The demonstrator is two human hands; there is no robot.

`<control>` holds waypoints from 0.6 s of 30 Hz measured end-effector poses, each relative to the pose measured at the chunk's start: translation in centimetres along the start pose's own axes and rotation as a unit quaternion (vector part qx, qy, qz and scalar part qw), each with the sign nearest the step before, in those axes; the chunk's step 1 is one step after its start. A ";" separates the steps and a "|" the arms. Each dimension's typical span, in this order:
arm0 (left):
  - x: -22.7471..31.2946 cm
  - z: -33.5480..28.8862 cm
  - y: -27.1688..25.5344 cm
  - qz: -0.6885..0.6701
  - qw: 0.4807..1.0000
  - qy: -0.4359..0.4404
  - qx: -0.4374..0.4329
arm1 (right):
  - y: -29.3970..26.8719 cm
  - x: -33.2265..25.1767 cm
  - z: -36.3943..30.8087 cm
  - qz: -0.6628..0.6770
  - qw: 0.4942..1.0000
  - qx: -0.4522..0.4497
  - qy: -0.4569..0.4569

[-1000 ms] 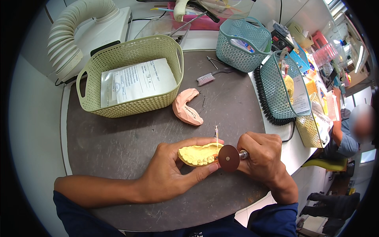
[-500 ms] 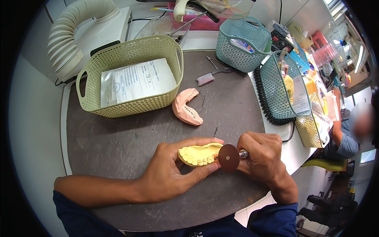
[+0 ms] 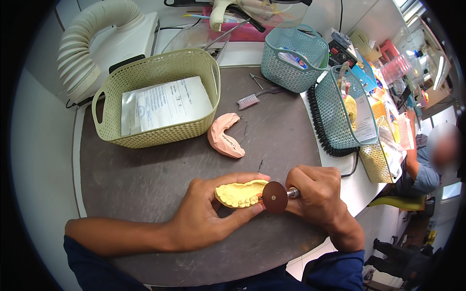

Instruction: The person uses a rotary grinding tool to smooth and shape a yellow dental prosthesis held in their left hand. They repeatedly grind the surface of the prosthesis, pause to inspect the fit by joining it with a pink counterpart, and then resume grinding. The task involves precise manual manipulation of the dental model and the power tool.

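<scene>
A yellow plaster dental model [image 3: 236,192] with a row of teeth rests in my left hand [image 3: 204,208], its fingers and thumb closed about the sides. My right hand [image 3: 318,194] is wrapped around a dental handpiece [image 3: 293,192], of which only the metal front end shows. On its tip sits a dark brown abrasive disc [image 3: 274,197], right by the model's right end. The disc covers that end, so I cannot tell whether they touch. Farther off on the bench lies a pink horseshoe-shaped plaster model [image 3: 224,136] with handwriting on it.
A green basket [image 3: 160,136] holding a paper in a plastic sleeve stands at the left. Behind are a toothbrush-like brush [image 3: 248,101] and a blue basket [image 3: 295,65]. Another blue basket [image 3: 335,111] and a black coiled cord [image 3: 318,123] line the right. A person [image 3: 418,155] sits beyond.
The whole view has shifted slightly, with everything sitting a little lower and more to the left. Both hands keep their holds on the model and handpiece.
</scene>
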State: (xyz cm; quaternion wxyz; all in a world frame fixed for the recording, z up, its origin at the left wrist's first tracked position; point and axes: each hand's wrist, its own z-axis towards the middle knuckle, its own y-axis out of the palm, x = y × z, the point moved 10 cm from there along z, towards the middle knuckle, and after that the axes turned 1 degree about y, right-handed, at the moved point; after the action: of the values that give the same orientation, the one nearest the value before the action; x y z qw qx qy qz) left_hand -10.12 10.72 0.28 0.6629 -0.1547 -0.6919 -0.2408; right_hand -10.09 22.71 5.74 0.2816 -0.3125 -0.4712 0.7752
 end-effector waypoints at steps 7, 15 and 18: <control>0.1 0.1 0.1 -0.016 1.000 0.002 0.005 | 0.0 0.3 -0.1 0.007 1.000 -0.007 0.012; -0.1 -0.1 0.0 -0.004 1.000 0.000 -0.001 | 0.2 0.1 0.0 0.001 1.000 -0.011 0.004; 0.0 0.0 0.0 -0.007 1.000 -0.002 -0.002 | 0.2 0.0 0.0 -0.011 1.000 -0.012 0.003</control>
State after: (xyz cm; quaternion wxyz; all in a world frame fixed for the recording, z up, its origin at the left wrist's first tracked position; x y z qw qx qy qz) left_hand -10.10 10.66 0.28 0.6597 -0.1516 -0.6936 -0.2463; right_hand -10.13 22.66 5.58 0.2879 -0.3131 -0.4830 0.7653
